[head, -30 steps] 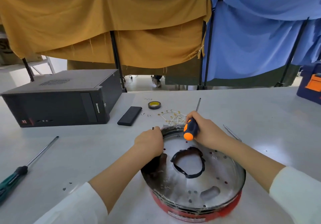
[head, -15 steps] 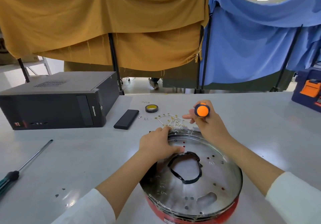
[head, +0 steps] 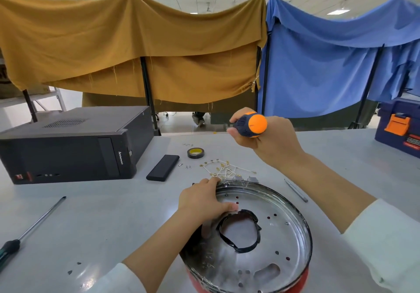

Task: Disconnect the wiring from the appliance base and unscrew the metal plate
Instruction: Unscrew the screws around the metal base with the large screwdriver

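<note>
Plate (head: pixel 261 236) of bright metal, round and dished, sits on top of the red appliance base (head: pixel 284 280) at the near edge of the table (head: pixel 113 220), directly below you, with a ragged black-rimmed opening at its middle and small holes scattered over its face. Your left hand (head: pixel 202 199) rests on the far-left part of the plate, fingers curled over the rim and thumb (head: pixel 227 206) laid flat on the metal just beside the opening; this reads as a steadying hold, so that the plate does not turn under a tool. Your right hand (head: pixel 270 140) is raised clear of the plate, well above and behind it, with the fingers wrapped around the blue-and-orange handle of a screwdriver (head: pixel 251 124); the orange butt faces you and the shaft is hidden, so where its tip points cannot be told. Loose wiring (head: pixel 223 169), pale leads with small brass terminals, lies on the table just behind the plate's far rim, apparently already free of the base. Farther out lie a roll of tape (head: pixel 196 153), a flat black case (head: pixel 163 167), a few loose screws (head: pixel 187 166), a thin metal rod (head: pixel 295 189) to the right, and a long green-handled screwdriver (head: pixel 29 231) to the left. A black computer tower (head: pixel 68 147) stands at the far left.
</note>
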The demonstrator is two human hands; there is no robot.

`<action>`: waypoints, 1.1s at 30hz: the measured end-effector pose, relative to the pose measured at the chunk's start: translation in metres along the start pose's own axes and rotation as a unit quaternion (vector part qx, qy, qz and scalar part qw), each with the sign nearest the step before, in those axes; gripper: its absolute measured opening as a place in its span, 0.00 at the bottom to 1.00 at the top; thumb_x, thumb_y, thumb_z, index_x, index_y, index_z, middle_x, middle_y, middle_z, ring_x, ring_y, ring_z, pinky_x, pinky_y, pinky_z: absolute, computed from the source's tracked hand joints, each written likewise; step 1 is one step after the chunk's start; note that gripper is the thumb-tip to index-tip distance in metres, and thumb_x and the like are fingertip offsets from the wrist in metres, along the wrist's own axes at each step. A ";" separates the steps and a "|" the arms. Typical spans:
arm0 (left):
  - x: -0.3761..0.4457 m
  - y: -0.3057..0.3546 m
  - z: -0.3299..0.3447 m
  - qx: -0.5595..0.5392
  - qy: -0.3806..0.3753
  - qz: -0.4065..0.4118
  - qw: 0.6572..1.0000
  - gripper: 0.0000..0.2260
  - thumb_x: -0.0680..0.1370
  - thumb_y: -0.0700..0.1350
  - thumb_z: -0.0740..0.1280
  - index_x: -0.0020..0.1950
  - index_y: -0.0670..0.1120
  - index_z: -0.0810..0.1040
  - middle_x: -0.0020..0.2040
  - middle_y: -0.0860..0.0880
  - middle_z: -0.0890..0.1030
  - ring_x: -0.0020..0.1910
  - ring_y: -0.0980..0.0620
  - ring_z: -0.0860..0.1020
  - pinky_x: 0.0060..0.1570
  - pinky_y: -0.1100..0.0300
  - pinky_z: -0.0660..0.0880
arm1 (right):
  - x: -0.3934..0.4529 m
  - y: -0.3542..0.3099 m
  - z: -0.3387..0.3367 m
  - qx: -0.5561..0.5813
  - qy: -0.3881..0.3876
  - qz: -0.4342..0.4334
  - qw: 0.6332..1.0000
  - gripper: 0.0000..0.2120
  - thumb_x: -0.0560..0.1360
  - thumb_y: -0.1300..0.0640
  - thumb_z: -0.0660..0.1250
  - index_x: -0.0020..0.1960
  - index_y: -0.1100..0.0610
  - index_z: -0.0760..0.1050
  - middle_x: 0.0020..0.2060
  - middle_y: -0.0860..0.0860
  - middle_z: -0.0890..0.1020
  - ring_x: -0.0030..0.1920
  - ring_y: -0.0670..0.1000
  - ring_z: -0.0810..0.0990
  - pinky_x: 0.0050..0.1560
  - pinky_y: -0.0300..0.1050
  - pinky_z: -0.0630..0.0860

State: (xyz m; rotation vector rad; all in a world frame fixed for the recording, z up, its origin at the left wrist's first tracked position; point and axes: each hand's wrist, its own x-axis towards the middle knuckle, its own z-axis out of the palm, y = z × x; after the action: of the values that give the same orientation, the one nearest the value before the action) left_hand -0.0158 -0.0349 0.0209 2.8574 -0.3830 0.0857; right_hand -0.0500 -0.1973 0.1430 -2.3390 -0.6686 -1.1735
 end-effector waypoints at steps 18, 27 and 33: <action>0.004 0.001 0.001 -0.055 0.039 -0.025 0.997 0.39 0.57 0.74 0.67 0.63 0.55 0.68 0.60 0.57 0.75 0.56 0.53 0.76 0.44 0.59 0.67 | -0.005 0.002 0.013 0.068 0.046 0.073 0.994 0.20 0.73 0.37 0.57 0.28 0.46 0.61 0.20 0.43 0.68 0.25 0.45 0.71 0.27 0.38 0.62; 0.003 0.002 0.000 -0.047 0.056 -0.022 0.997 0.39 0.58 0.74 0.67 0.62 0.53 0.68 0.59 0.56 0.74 0.55 0.52 0.76 0.42 0.59 0.66 | -0.011 0.003 0.033 0.058 0.006 0.102 0.993 0.19 0.73 0.39 0.58 0.28 0.46 0.61 0.20 0.45 0.68 0.26 0.46 0.71 0.27 0.37 0.58; 0.004 0.001 -0.001 -0.047 0.052 -0.025 0.997 0.38 0.58 0.73 0.68 0.61 0.53 0.68 0.59 0.56 0.74 0.54 0.52 0.76 0.41 0.59 0.65 | -0.014 0.005 0.038 0.045 0.000 0.102 0.994 0.19 0.73 0.39 0.57 0.29 0.47 0.61 0.21 0.45 0.67 0.25 0.46 0.70 0.27 0.40 0.61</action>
State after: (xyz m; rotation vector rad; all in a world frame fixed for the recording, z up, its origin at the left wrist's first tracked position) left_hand -0.0127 -0.0366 0.0220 2.7532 -0.2876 0.2010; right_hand -0.0310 -0.1819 0.1099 -2.2713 -0.4594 -1.0305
